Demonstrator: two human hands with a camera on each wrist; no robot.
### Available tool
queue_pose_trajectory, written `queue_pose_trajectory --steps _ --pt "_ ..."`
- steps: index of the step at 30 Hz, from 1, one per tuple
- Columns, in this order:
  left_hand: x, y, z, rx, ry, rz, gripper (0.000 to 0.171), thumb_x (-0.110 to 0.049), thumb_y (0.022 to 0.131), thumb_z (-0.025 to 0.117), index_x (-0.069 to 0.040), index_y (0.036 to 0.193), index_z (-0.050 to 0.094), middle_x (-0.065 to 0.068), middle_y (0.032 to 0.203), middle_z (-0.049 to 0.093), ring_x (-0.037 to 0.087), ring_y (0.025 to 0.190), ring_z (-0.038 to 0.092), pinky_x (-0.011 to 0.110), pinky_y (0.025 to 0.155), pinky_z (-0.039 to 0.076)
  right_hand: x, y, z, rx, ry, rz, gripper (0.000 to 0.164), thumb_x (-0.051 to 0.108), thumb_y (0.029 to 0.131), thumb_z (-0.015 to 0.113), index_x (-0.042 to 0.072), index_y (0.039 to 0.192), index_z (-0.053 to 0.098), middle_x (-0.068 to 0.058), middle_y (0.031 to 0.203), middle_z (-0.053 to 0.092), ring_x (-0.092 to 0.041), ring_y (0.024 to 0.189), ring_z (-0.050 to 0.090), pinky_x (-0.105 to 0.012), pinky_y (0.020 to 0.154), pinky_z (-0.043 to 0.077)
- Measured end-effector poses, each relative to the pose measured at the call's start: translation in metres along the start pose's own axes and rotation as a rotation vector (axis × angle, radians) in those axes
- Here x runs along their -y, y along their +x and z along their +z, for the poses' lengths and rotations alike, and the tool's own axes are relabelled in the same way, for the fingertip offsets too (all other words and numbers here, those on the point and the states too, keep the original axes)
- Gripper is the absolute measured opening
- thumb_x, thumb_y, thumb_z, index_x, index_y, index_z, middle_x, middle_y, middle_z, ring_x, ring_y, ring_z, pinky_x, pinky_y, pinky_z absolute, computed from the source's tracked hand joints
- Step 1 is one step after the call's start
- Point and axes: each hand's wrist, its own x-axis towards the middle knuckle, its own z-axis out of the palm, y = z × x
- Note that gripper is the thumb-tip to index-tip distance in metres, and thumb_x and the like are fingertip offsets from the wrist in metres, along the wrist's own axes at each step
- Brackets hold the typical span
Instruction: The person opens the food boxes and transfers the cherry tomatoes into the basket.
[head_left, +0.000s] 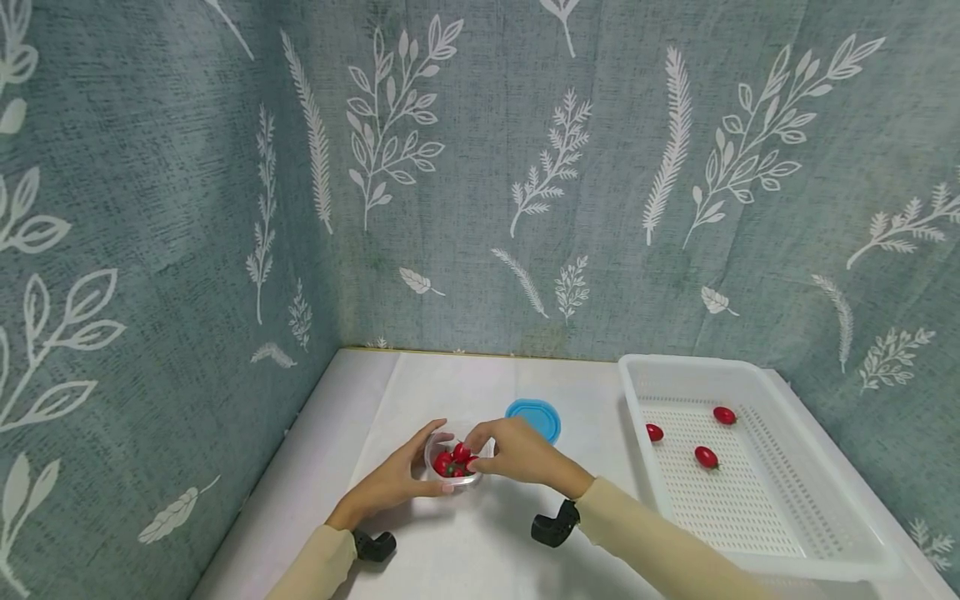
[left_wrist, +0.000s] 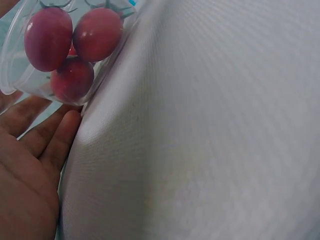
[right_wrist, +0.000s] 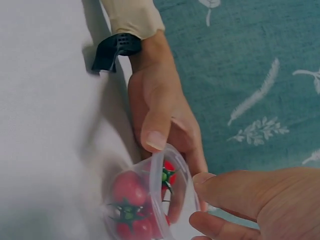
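Observation:
A small clear plastic container (head_left: 431,457) with several cherry tomatoes (head_left: 443,463) in it stands on the white-covered table. My left hand (head_left: 393,482) holds its side, the thumb along the near side and the fingers around the far side. In the right wrist view, that thumb lies at the rim. My right hand (head_left: 516,452) is over the container's mouth with its fingertips close to the upper tomatoes. The right wrist view shows those fingertips (right_wrist: 204,180) apart beside the rim, with no tomato between them.
A blue lid (head_left: 533,420) lies just behind my right hand. To the right stands a white perforated basket (head_left: 750,508) with three cherry tomatoes (head_left: 707,457) in it. Patterned grey-green cloth walls (head_left: 480,183) close off the back and left of the table.

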Motion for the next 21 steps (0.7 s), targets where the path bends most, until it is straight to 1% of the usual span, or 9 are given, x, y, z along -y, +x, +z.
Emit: queue_pose_trajectory --steps 7,14,16,21 --pt "0.0 0.0 0.0 0.003 -0.019 -0.012 0.107 -0.03 0.084 0.088 -0.021 0.165 0.019 0.005 0.16 0.041 0.028 0.147 0.038 0.058 0.118 0.029 -0.004 0.008 0.01 0.02 0.011 0.022 0.025 0.019 0.09 0.081 0.007 0.112 0.078 -0.002 0.101 0.077 -0.011 0.086 0.067 -0.02 0.066 0.053" --pt "0.001 0.0 0.0 -0.011 0.003 -0.023 0.106 -0.032 0.083 0.089 -0.024 0.165 0.021 0.001 0.158 0.043 0.028 0.148 0.036 0.06 0.118 0.028 -0.007 0.015 0.019 0.037 0.001 0.024 0.021 0.017 0.093 0.078 0.007 0.112 0.079 0.0 0.102 0.077 -0.01 0.092 0.068 -0.019 0.071 0.053" --pt "0.001 0.0 -0.001 -0.01 0.008 -0.02 0.106 -0.032 0.083 0.089 -0.024 0.165 0.021 0.001 0.159 0.043 0.028 0.148 0.036 0.061 0.118 0.028 -0.007 0.017 0.021 0.033 -0.004 0.027 0.02 0.016 0.093 0.077 0.007 0.111 0.079 0.0 0.102 0.077 -0.01 0.092 0.068 -0.02 0.072 0.054" --pt "0.002 0.0 0.0 -0.009 0.029 -0.018 0.107 -0.033 0.084 0.088 -0.022 0.165 0.02 0.004 0.16 0.042 0.031 0.149 0.035 0.061 0.118 0.028 -0.006 0.02 0.025 0.008 -0.038 0.033 0.021 0.015 0.091 0.08 0.007 0.111 0.078 -0.002 0.102 0.077 -0.016 0.096 0.069 -0.023 0.076 0.054"
